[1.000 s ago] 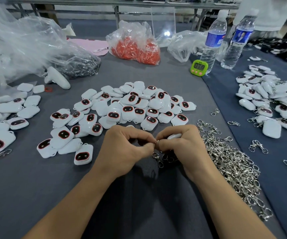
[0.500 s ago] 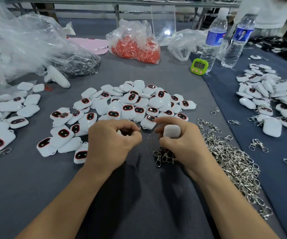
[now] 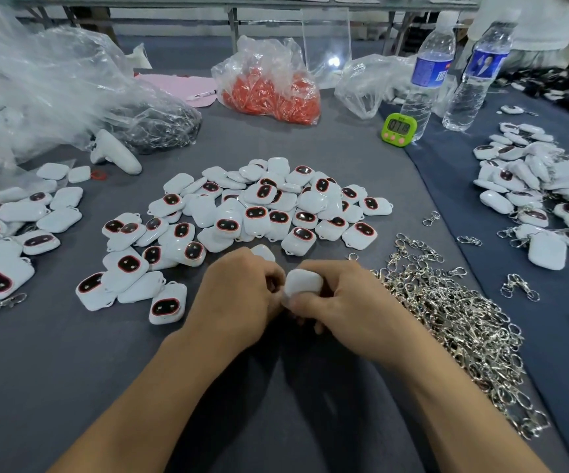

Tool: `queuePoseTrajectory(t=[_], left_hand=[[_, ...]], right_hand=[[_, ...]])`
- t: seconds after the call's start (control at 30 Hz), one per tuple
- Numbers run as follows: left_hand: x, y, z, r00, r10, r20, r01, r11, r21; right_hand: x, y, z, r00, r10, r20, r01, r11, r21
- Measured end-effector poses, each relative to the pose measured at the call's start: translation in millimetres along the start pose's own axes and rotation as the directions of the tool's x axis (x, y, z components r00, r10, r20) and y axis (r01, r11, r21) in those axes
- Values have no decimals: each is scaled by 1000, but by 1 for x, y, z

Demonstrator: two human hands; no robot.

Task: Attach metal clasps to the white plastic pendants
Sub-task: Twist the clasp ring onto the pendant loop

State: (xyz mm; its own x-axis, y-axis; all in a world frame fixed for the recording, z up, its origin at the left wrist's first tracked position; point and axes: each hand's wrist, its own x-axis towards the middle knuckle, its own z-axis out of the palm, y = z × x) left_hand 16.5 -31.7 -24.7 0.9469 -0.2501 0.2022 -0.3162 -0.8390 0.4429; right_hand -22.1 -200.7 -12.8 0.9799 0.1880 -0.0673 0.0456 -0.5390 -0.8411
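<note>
So both hands are bunched together over the middle of the counter (image 3: 71, 370), a bit toward the near edge; the right hand (image 3: 341, 302) has a closed grip on one white pendant (image 3: 305, 285), thumb under and fingers curled over the far side, blank back facing up; the left hand (image 3: 238, 295) is curled tight and its fingertips are touching the pendant's left end, but I honestly can't tell whether that grip has a clasp in it, since the knuckles hide whatever's inside.

The bit that matters, I reckon: the pendant's long axis runs slanted, far-right down to near-left, and the near-left end points straight at the left hand's fingertips; the loop is presumably at that end, though it's covered, so that's a guess. The left hand is the one right on it and looks like it does the threading, while the right just steadies.

The clasp heap (image 3: 447, 319) lies just beside the right hand, trailing off toward the near-right corner; the loose pendants (image 3: 266, 206) sit just beyond both hands toward the far edge; so I'd say plenty is left to do.
</note>
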Motion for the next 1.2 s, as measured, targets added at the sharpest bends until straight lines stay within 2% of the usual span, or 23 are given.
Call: queuePoseTrajectory(t=[0.1,0.13,0.2,0.3,0.37,0.53,0.67,0.9,1.07,1.2], left_hand=[[1,-3,1,1000,-17,4,18,997,-75],[0,-3,2,1000,-12,6,13,998,-69],[-2,-1,5,1000,2,1,-2,998,-61],[-4,1,8,1000,28,-7,-29,996,-86],[-4,2,9,998,60,-8,-61,993,-98],[-3,-2,6,993,115,25,-111,984,-142],[-2,-4,6,989,143,32,-137,979,-151],[-2,-6,6,989,142,47,-132,978,-161],[-5,-5,7,990,135,39,-129,982,-140],[-6,-4,7,993,113,37,-107,986,-129]], right_hand=[[2,8,-7,974,18,-226,-59,983,-174],[3,11,-10,951,32,-306,-91,979,-181],[5,14,-13,918,82,-387,-118,990,-71],[6,13,-10,910,121,-397,-74,989,132],[6,12,-6,913,134,-385,-67,981,181],[9,15,4,931,60,-361,-28,995,92],[10,17,0,937,88,-339,-53,992,111],[16,19,5,911,92,-403,-79,996,50],[16,20,2,926,78,-369,-68,997,38],[14,19,4,928,29,-370,-47,998,-39]])
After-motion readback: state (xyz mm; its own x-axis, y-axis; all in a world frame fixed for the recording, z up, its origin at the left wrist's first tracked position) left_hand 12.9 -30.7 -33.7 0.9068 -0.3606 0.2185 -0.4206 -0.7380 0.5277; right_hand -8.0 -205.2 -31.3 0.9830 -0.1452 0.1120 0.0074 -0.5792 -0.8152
